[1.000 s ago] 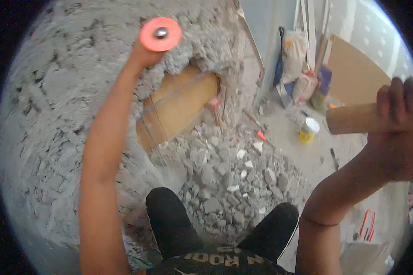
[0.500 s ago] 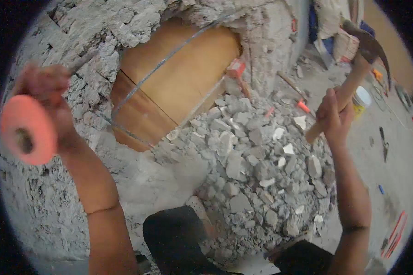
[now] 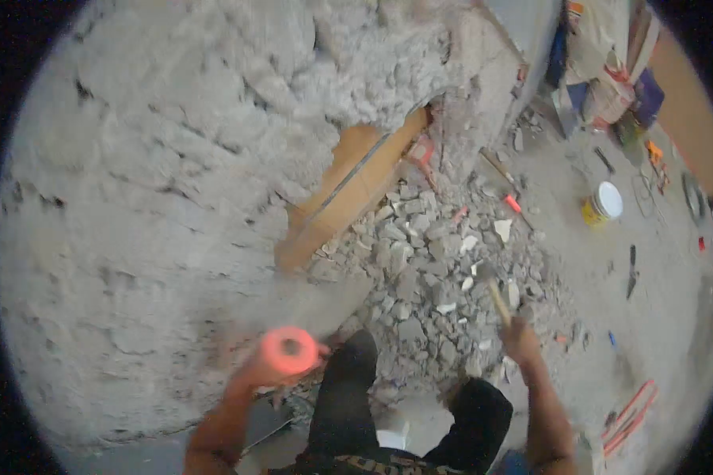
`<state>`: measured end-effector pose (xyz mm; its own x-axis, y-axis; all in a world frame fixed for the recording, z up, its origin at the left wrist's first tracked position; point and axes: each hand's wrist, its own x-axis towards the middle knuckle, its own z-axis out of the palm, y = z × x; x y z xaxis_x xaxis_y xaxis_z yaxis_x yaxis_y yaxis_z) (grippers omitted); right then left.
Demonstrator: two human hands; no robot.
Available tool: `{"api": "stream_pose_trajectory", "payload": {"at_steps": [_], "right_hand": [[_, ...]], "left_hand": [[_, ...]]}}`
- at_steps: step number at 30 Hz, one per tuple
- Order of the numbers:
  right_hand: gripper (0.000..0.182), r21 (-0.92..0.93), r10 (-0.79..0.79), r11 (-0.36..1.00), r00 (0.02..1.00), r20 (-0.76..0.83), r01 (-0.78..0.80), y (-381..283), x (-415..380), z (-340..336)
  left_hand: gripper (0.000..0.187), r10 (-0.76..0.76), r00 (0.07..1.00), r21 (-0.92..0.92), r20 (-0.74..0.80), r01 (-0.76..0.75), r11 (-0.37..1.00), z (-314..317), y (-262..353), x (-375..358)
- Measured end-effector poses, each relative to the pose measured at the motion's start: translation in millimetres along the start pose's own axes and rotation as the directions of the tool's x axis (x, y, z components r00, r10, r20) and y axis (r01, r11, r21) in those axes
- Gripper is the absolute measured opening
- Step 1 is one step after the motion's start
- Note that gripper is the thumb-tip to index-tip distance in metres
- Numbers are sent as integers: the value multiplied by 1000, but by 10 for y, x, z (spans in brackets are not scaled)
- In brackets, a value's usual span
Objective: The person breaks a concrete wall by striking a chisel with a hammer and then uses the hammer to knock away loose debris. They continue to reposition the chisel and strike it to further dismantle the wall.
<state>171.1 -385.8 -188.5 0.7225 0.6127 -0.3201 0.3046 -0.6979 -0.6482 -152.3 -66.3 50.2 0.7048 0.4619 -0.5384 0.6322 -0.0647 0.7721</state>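
Note:
My left hand [image 3: 255, 370] is closed around a chisel with a round pink-orange hand guard [image 3: 274, 354], low by my knee in front of the rough wall. The guard faces me and hides most of the fingers and the chisel's shaft. On the other side, my right hand [image 3: 520, 342] grips a hammer by its wooden handle [image 3: 499, 302], over the rubble. Its head is blurred and cannot be made out against the stones. The broken concrete wall [image 3: 174, 174] has a hole showing a tan wooden panel [image 3: 317, 229], crossed by a metal bar [image 3: 348, 180].
Broken rubble [image 3: 412, 277] lies heaped below the hole. A red-headed tool [image 3: 422, 154] leans at the hole's far end. Rightward on the floor are a white-lidded bucket [image 3: 608, 201], a dark tool [image 3: 632, 273] and red-handled cutters [image 3: 630, 419]. Bags [image 3: 610, 95] stand at the back.
Both hands have come down and nearer my body, the left one also rightward, still holding the chisel and hammer. My view has shifted, so less of the hole shows.

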Motion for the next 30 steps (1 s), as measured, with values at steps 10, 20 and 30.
{"api": "stream_pose_trajectory", "payload": {"at_steps": [10,20,30], "right_hand": [[23,70,726,643,636,260,-763,992,-3641,-729],[22,920,856,38,488,171,-389,-481,-4514,-1981],[20,368,650,495,617,444,-787,189,-3098,-950]], "left_hand": [[15,-719,636,13,281,747,665,127,-2311,-1873],[18,-395,915,-170,86,404,899,131,-966,-1185],[18,524,850,461,47,-484,744,119,26,-390]]}}
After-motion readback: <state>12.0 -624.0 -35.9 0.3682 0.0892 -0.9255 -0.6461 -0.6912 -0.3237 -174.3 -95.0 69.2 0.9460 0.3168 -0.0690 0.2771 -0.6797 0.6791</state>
